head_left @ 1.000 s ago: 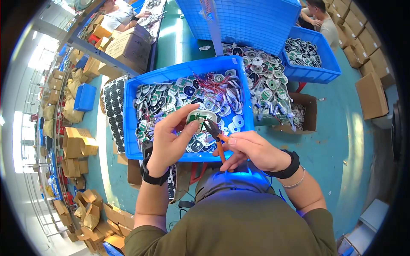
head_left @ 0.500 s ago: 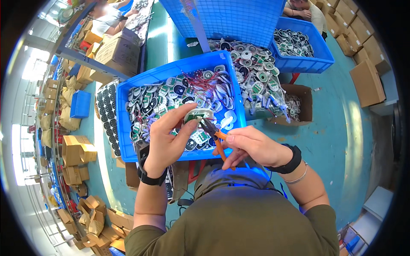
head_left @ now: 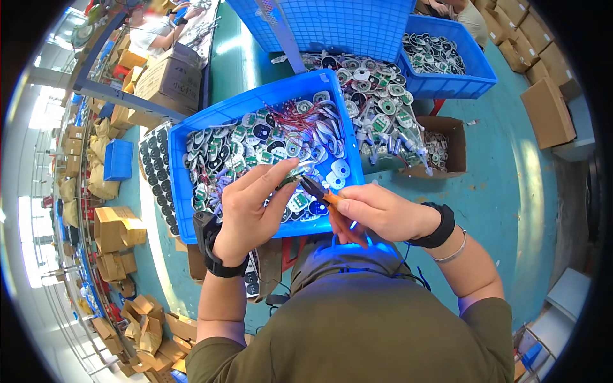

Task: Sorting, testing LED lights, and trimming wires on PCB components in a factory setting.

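Note:
My left hand (head_left: 252,204) pinches a small part with a green circuit board (head_left: 289,180) between thumb and fingertips, above a blue bin. The part is tilted, and much of it is hidden by the fingers. My right hand (head_left: 386,214) is wrapped round orange-handled pliers (head_left: 338,207). Their dark jaws point left and meet the part's edge; whether they bite on anything is too small to tell. Below both hands, the blue bin (head_left: 182,191) holds many white and black round parts with green boards, and red wires (head_left: 297,121) lie in its far right corner.
More round parts (head_left: 383,105) are heaped beyond the bin, next to a cardboard box (head_left: 450,150). A second blue bin (head_left: 447,89) stands at far right. Black discs (head_left: 156,169) lie in rows at left. A metal post (head_left: 281,35) rises ahead. Two other people sit farther off.
The part in my left hand has turned more edge-on, so less of its white shell shows. The pliers' handles have come closer together in my right hand. The whole view has shifted slightly.

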`<act>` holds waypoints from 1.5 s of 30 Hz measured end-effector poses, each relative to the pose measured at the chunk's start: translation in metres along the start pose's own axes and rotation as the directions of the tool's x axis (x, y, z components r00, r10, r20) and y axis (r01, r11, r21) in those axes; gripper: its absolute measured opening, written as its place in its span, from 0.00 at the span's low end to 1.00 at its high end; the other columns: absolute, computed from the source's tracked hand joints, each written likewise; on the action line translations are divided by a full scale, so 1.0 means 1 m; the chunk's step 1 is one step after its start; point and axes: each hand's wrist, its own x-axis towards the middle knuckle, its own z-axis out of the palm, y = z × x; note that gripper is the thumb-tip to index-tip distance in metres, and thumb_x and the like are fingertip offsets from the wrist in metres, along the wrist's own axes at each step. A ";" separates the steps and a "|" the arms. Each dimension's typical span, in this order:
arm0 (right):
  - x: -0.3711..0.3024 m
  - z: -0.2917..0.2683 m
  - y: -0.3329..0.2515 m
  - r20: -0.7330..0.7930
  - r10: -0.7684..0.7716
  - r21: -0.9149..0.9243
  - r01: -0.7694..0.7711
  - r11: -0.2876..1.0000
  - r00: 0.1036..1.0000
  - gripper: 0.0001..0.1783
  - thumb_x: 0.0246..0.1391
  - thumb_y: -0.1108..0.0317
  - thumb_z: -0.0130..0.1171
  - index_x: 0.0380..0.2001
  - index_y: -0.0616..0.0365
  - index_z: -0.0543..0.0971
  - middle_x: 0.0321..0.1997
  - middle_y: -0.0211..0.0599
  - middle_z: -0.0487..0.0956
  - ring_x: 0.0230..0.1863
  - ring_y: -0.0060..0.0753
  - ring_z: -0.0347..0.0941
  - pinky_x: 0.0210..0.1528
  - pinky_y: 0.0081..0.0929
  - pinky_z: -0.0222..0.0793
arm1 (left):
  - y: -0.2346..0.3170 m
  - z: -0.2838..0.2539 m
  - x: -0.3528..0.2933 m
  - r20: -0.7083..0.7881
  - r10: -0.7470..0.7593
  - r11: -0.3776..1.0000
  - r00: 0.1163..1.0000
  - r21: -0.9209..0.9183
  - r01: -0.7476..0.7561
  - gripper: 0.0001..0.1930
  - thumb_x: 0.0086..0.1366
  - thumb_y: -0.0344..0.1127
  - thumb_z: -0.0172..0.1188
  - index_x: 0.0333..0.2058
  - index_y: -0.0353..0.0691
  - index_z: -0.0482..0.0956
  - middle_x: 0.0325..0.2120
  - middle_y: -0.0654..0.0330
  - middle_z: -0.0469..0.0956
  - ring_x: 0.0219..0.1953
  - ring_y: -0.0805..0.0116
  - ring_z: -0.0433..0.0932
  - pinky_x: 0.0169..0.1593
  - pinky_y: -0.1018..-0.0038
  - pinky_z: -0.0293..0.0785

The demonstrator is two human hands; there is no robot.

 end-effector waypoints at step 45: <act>-0.169 -0.281 0.064 -0.888 0.178 0.081 -0.235 0.969 0.425 0.18 0.53 0.56 0.40 0.23 0.58 0.70 0.27 0.44 0.75 0.20 0.23 0.68 0.24 0.20 0.66 | -0.053 0.027 -0.032 -0.189 -0.647 0.654 0.739 -0.635 0.411 0.14 0.60 0.29 0.47 0.45 0.32 0.66 0.33 0.57 0.72 0.33 0.71 0.74 0.31 0.77 0.76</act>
